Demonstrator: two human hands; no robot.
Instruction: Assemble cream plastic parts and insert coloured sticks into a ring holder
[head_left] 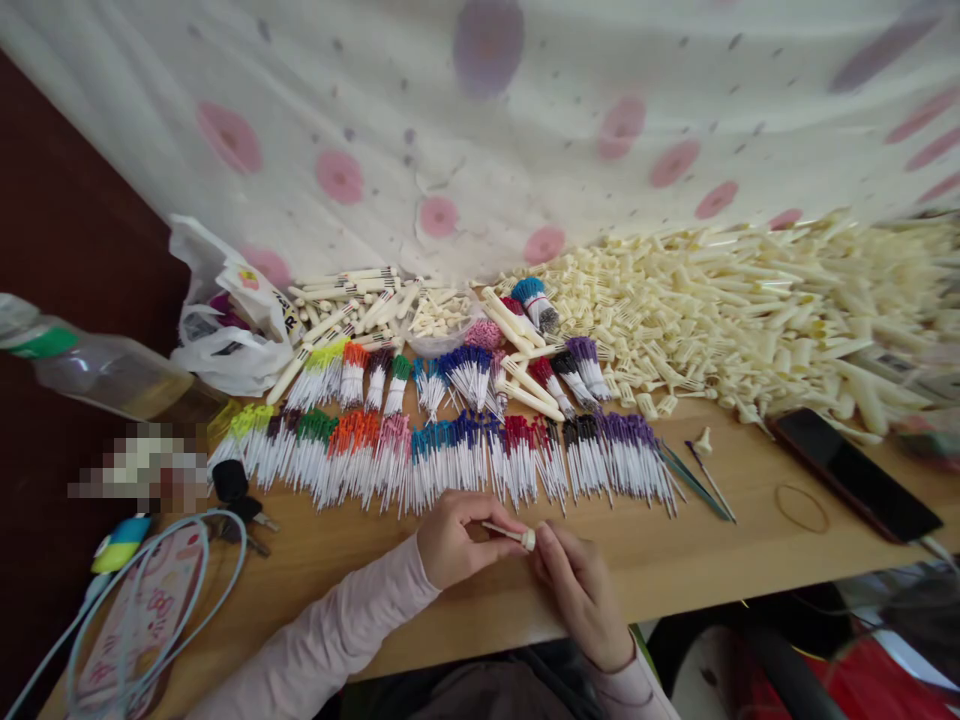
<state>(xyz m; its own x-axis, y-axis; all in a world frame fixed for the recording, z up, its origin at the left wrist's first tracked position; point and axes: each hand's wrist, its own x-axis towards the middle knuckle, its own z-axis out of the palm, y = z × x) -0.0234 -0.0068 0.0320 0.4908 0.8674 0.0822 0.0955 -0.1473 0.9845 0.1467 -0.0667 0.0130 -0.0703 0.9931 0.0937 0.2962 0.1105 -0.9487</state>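
Note:
My left hand (459, 540) pinches a small cream plastic pen part (528, 540) between thumb and fingers; it has thin prongs and a round end pointing right. Close beside that end, my right hand (576, 578) has its thumb and fingers pressed together, and whatever lies between them is hidden. Just beyond both hands runs a row of white pen refills with coloured tips, sorted by colour: orange (352, 455), blue (466, 450), purple (634, 455) and several others. Behind the row stand bundled refills, such as a green-tipped bundle (397, 385).
A large heap of cream pen parts (675, 310) fills the back right. Assembled pens (352, 300) and a bowl of small parts (442, 320) sit at the back. Tweezers (697, 482), a phone (855, 475), a rubber band (802, 508), a bottle (112, 370) and a cable (202, 600) lie around.

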